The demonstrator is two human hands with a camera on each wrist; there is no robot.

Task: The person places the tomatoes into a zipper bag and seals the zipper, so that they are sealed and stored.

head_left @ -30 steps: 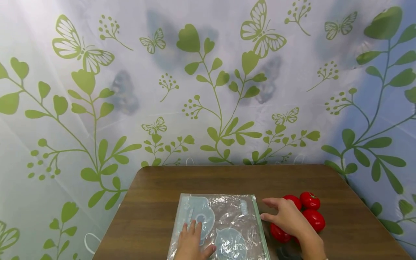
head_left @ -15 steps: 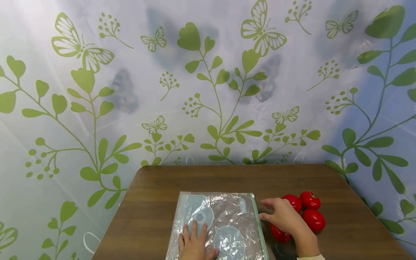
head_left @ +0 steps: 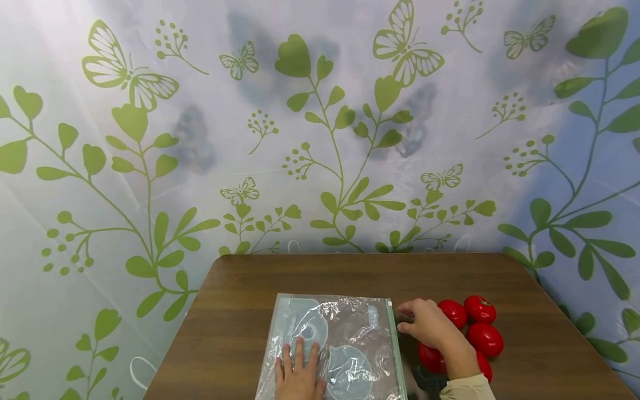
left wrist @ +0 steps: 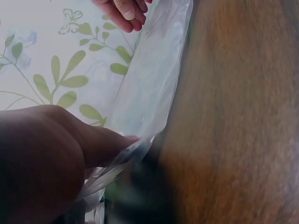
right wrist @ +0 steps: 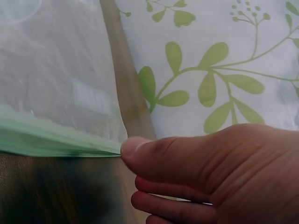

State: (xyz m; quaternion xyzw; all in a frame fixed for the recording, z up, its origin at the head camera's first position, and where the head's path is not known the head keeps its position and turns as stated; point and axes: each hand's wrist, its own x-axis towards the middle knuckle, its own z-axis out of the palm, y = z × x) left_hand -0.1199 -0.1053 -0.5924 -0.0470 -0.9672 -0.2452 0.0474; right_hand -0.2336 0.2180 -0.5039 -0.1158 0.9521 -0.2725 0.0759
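A clear plastic zip bag [head_left: 357, 328] with pale bluish rounded shapes lies on the wooden table. My left hand [head_left: 298, 375] rests on the bag's lower left part, its fingers spread and straight. In the left wrist view, that hand's thumb [left wrist: 107, 142] touches a raised fold of the film. My right hand [head_left: 429, 324] hovers beside the green zip edge [head_left: 396, 344], thumb and index finger apart. In the right wrist view its thumb [right wrist: 154, 154] overlaps the zip's end; whether it touches is unclear. Several red tomatoes [head_left: 485, 340] sit beside and partly behind the right hand.
The brown wooden table [head_left: 240, 300] has rounded far corners. A pale curtain [head_left: 320, 139] with green leaves and butterflies hangs behind it. Beneath the right wrist is a dark object [head_left: 429, 381], mostly hidden.
My left hand has spread its fingers and settled on the bag, its thumb drawing inward. My right hand has pulled slightly up and left, uncovering more of the tomatoes.
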